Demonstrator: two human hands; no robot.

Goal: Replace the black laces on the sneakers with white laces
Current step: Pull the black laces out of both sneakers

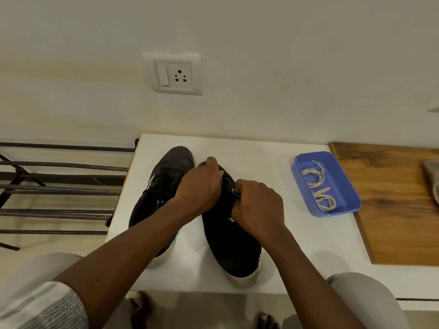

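Note:
Two black sneakers with white soles stand side by side on a white table, toes toward the wall. The left sneaker still shows its black laces. Both my hands are over the lace area of the right sneaker. My left hand grips the front of that area with curled fingers. My right hand pinches a black lace between thumb and fingers. The white laces lie coiled in a blue tray to the right.
A metal bar rack stands left of the table. A wooden board adjoins the table on the right, with a grey cloth at its far edge. A wall socket is above. My knees and bare feet show at the bottom.

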